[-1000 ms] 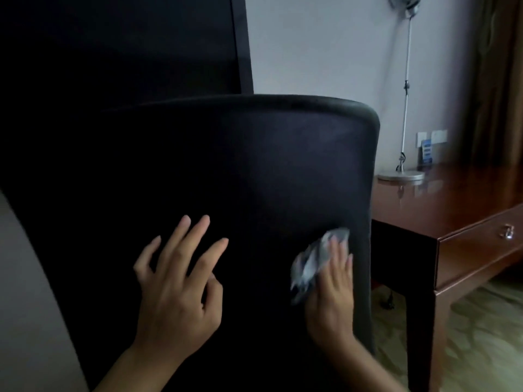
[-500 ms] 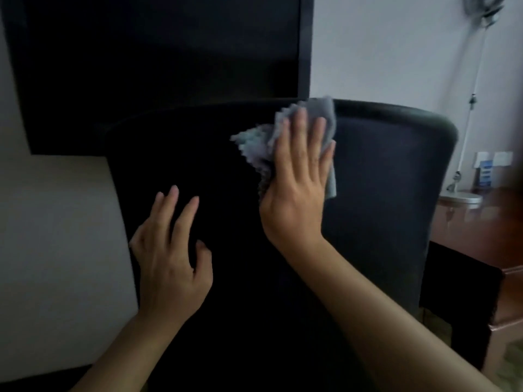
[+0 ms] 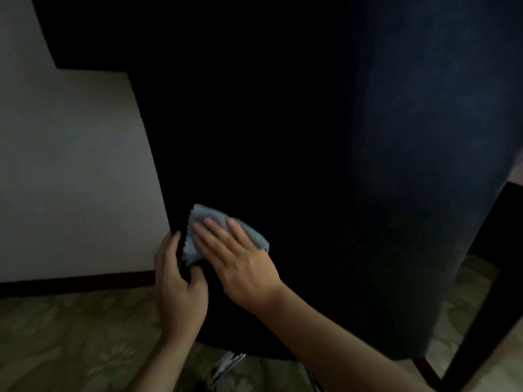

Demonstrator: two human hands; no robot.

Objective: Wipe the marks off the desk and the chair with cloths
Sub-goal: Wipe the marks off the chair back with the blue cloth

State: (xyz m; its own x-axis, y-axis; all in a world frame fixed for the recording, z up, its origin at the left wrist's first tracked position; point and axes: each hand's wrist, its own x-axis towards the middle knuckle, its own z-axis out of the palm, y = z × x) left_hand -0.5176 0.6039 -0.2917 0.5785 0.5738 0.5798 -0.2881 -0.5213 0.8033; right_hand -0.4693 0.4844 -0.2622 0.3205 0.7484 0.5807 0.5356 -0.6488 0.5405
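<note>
Now on the chair (image 3: pixel 283 137) step: right hand (image 3: pixel 240 261), fingers flat, presses cloth (image 3: pixel 209 222) low on the backrest's left edge, left hand (image 3: pixel 178 284) gripping that edge; next stroke probably needs steady pressure rightward.

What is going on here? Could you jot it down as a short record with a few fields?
Activity: wiping the back of a dark chair
Cloth: grey-blue cloth, low on the chair back near its left edge
Right hand: right hand flat, pressing the cloth against the chair
Left hand: left hand grips the chair's left edge, fingers curled round it
Surroundings: pale wall, patterned floor
</note>
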